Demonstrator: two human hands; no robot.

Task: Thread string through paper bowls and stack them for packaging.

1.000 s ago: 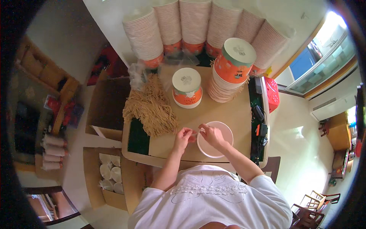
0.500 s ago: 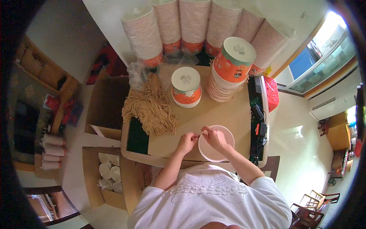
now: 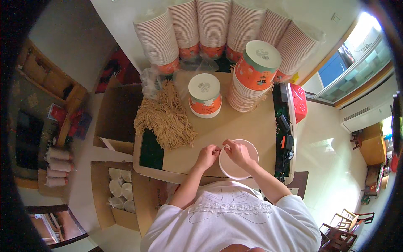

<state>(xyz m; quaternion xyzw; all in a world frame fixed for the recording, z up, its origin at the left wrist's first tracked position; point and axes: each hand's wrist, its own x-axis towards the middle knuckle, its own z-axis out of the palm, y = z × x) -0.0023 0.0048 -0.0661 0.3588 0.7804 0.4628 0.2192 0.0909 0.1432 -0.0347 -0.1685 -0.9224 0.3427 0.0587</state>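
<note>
- Left hand (image 3: 208, 156), just below the centre of the frame: its grip is narrow, fingertips drawn together at the left side of the bucket's rim; whether anything thin lies between them I cannot tell.
- Right hand (image 3: 238, 153), just right of it: its grip is narrow too, fingers bent down at the upper left of the rim; what they pinch is hidden.
- White bucket (image 3: 235, 171), lower centre, mouth up, near the front edge of the desk (image 3: 147, 172), partly covered by the right hand.
- Brown cardboard sheet (image 3: 239, 124), across the middle of the frame, covering much of the desk top.
- Pile of tan cords (image 3: 166, 119), left of centre, strands loosely tangled.
- Upturned bucket (image 3: 204, 94), upper centre, orange and green sides, pale base up.
- Bucket stack (image 3: 257, 69), right of that one, also upside down.
- Wrapped stacks (image 3: 214, 25), in a row along the top of the frame.
- Red plastic container (image 3: 299, 103), right of centre, at the desk's edge.
- Open carton (image 3: 126, 219), lower left, holding pale round items.
</note>
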